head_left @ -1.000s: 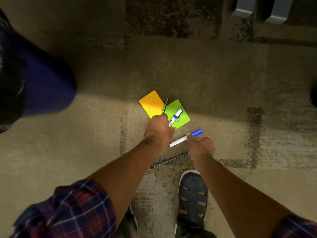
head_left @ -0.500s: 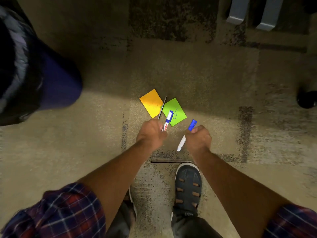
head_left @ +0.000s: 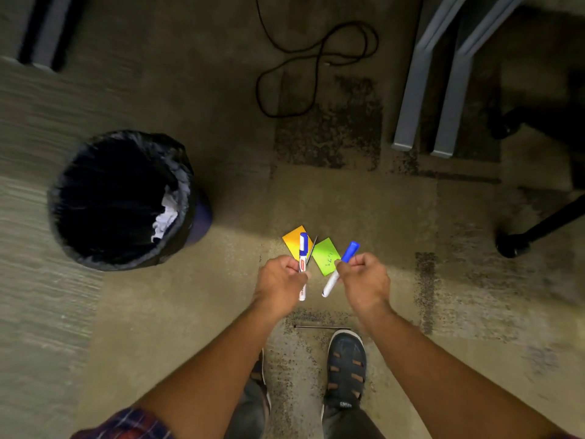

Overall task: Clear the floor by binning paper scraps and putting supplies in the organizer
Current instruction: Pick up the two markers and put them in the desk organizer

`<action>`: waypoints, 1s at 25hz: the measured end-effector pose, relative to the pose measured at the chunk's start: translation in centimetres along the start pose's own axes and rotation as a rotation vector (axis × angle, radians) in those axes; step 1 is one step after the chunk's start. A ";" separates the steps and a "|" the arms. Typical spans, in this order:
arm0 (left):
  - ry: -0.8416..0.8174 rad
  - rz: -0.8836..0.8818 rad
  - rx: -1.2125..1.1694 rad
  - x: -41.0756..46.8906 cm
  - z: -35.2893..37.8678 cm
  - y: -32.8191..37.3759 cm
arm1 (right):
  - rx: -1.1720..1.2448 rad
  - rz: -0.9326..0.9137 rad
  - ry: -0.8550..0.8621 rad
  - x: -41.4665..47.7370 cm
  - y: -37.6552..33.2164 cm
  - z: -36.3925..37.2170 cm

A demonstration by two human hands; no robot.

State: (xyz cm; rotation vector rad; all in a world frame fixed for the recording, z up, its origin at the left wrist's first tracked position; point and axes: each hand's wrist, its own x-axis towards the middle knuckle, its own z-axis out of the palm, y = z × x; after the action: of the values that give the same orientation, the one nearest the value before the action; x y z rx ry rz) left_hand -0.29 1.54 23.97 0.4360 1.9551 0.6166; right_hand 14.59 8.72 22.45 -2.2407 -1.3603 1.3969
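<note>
Since the earlier frames both hands have lifted clear of the carpet, each carrying a marker, and the bin [head_left: 122, 201] has come into full view at left. The left hand [head_left: 280, 280] is closed round one marker [head_left: 303, 264], its long axis near upright, blue cap away from the person. The right hand [head_left: 364, 280] grips the other marker [head_left: 340, 269], tilted, cap up-right. The orange note [head_left: 292, 240] and green note [head_left: 326, 253] lie on the floor just beyond the hands, the left nearer the orange. No organizer shows.

Mottled beige carpet [head_left: 190, 312] covers the floor, lit brightly near the middle. Grey metal furniture legs [head_left: 424, 90] stand upper right. A black cable [head_left: 316, 58] loops nearby.
</note>
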 end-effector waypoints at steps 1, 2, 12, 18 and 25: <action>-0.006 0.011 -0.038 -1.4 -1.2 1.5 | 0.004 -0.023 -0.013 -1.1 -1.8 -1.1; -0.009 0.024 -0.060 -2.6 -2.1 2.8 | 0.011 -0.043 -0.028 -2.0 -3.3 -2.1; 0.115 0.111 -0.124 -14.3 -11.5 17.0 | 0.121 -0.244 -0.167 -12.2 -19.9 -12.1; 0.196 0.216 -0.107 -23.1 -18.1 27.3 | 0.106 -0.440 -0.246 -19.6 -30.3 -18.7; 0.311 0.318 -0.098 -28.2 -26.0 32.8 | 0.052 -0.627 -0.170 -25.2 -39.3 -20.1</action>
State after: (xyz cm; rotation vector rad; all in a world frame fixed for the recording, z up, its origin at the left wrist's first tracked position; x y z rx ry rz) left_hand -10.13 6.56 73.20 0.6265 2.1533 1.0306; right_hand 2.86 17.73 71.05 -1.4772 -1.8358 1.3706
